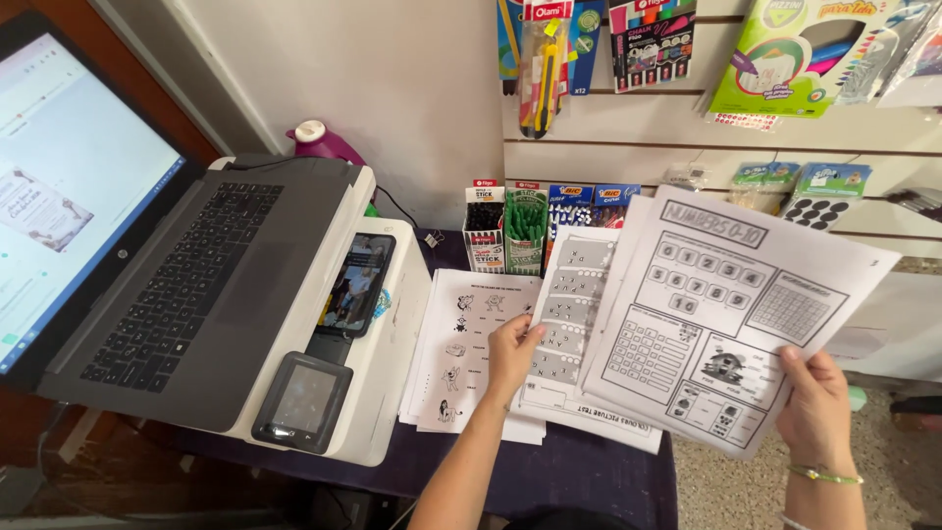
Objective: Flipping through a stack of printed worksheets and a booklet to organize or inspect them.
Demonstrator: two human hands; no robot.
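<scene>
My right hand (816,400) grips the lower right corner of a printed worksheet (726,314) with number grids and small pictures, held tilted above the table. My left hand (512,355) pinches the left edge of another printed sheet (574,304) with rows of circles, which lies under the first. A third worksheet (461,348) with small animal drawings rests flat on the dark purple tabletop (579,471), just left of my left hand.
A white printer (383,373) with a small touchscreen stands at left, carrying an open grey laptop (186,285) and a phone (358,283). Boxes of pens (505,231) stand at the back. Packaged stationery (648,39) hangs on the slat wall. A purple bottle (319,142) sits behind the printer.
</scene>
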